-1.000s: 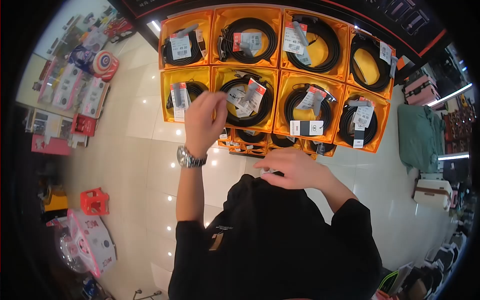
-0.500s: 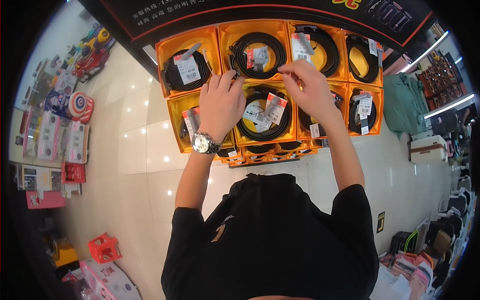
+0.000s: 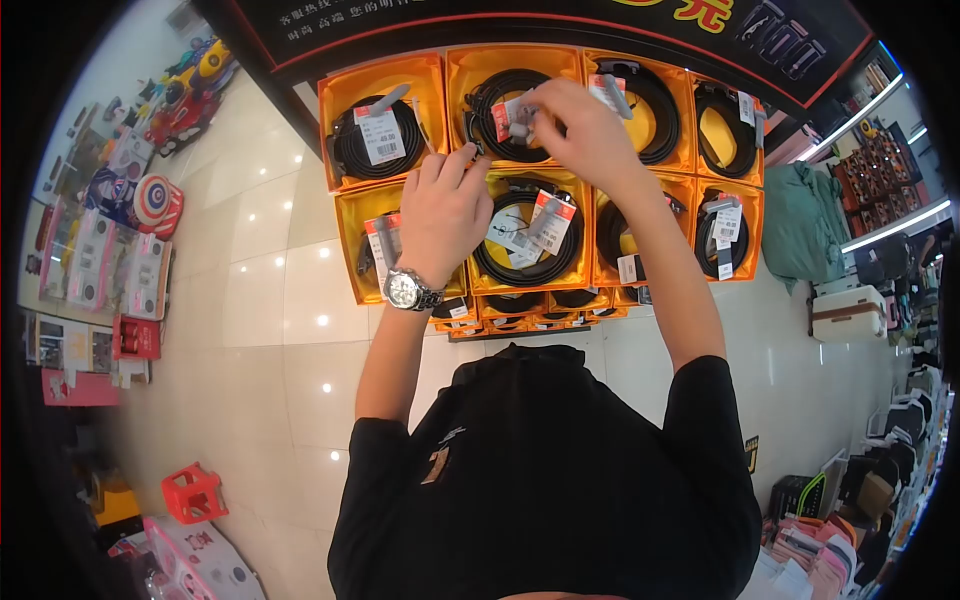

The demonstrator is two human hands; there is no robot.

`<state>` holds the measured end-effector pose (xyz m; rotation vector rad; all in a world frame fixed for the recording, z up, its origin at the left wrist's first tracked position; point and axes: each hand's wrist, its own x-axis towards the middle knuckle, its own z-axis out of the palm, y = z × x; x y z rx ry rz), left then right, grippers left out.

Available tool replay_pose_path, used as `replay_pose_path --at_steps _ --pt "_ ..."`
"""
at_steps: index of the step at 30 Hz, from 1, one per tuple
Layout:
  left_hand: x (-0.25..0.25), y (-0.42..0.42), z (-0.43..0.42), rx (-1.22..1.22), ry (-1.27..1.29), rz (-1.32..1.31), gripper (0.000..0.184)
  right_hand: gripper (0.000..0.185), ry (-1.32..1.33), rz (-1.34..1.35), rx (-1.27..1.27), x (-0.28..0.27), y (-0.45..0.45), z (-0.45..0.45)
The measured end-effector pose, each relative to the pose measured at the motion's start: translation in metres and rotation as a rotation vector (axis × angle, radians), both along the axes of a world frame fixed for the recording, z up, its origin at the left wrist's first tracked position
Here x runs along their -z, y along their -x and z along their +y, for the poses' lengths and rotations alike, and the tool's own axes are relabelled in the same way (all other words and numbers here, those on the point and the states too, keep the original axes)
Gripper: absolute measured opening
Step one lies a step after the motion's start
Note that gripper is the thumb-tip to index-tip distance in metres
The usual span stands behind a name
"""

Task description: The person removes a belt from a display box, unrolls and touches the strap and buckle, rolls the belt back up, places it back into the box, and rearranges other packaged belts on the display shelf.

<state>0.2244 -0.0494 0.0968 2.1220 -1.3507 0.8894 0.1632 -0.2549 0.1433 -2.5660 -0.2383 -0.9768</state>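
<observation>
A coiled black belt (image 3: 507, 82) lies in an orange box (image 3: 565, 62) in the back row, second from the left. My right hand (image 3: 585, 135) is over this box, its fingers curled at the red-and-white price tag (image 3: 503, 118) and a grey security tag (image 3: 519, 131). The tag's far end is hidden by the fingers. My left hand (image 3: 445, 205), with a metal watch (image 3: 405, 290) on its wrist, lies across the box's near left corner. Its fingers are stretched out, the tips by the belt's buckle end (image 3: 474, 150), and its thumb stands apart.
Other boxed belts surround this one: a tagged belt (image 3: 378, 140) on the left, another belt (image 3: 652, 110) on the right and a belt (image 3: 530, 235) in front. A black sign (image 3: 560, 25) stands behind. A red stool (image 3: 195, 492) is on the floor, lower left.
My right hand has moved left and away from me, from the box's right edge onto the belt's tags. My left hand stays at the corner. The view has shifted slightly.
</observation>
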Motion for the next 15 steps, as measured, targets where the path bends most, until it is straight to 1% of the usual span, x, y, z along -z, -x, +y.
replay_pose_path --at_steps 1,3,4,8,10,11,13,14,15 --pt "-0.001 0.002 0.000 -0.009 -0.003 -0.004 0.030 0.025 -0.003 -0.004 -0.009 0.000 -0.005 -0.002" --pt "-0.004 0.006 0.000 -0.012 0.007 0.005 0.026 0.026 0.189 -0.154 0.212 0.002 -0.014 -0.006" --pt "-0.004 0.007 0.000 -0.006 0.008 0.005 0.027 0.026 0.242 -0.124 0.310 0.004 -0.017 -0.007" --pt "-0.003 0.008 -0.003 0.004 0.017 0.022 0.029 0.028 0.243 -0.045 0.383 0.002 -0.021 -0.010" --pt "-0.004 0.008 -0.003 0.003 0.025 0.028 0.030 0.025 0.190 -0.106 0.313 0.000 -0.019 -0.011" --pt "-0.005 0.007 -0.003 0.009 0.026 0.024 0.030 0.025 0.190 -0.109 0.319 -0.002 -0.016 -0.015" --pt "-0.004 0.008 -0.003 -0.001 0.017 0.026 0.031 0.020 0.095 -0.163 0.331 -0.003 -0.005 -0.024" --pt "-0.005 0.009 -0.003 -0.001 0.020 0.059 0.030 0.014 0.071 -0.203 0.345 -0.005 0.003 -0.030" --pt "-0.005 0.009 -0.004 0.002 0.021 0.059 0.030 0.013 0.068 -0.223 0.391 -0.005 0.012 -0.039"
